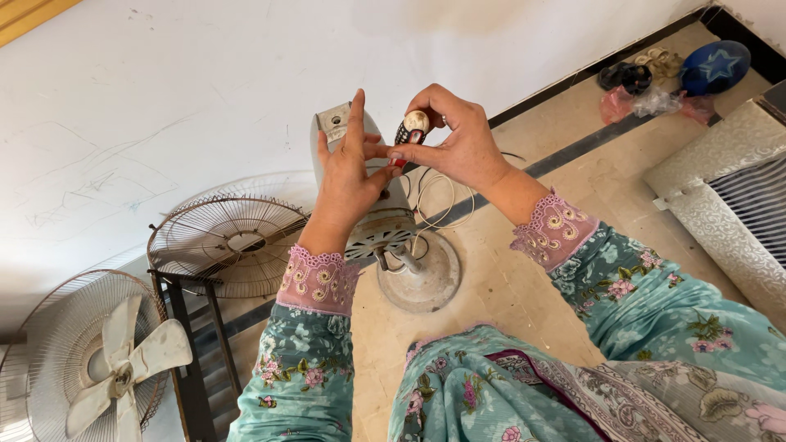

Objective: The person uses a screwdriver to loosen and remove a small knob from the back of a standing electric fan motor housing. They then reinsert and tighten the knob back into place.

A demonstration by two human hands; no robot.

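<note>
Floral-sleeved arms raised, the right hand [458, 143] pinches a small round-capped part [414, 124] against the left hand [348, 172], fingers spread, above the fan motor housing [381, 221] on the floor [524, 286].

A round wire fan guard [232, 243] leans on a white wall [164, 98] at nine o'clock. A caged fan with pale blades [86, 360] sits at eight o'clock. Sandals [626, 76] and a blue cushion [714, 67] lie at two o'clock on the beige tiled floor [524, 286].
</note>
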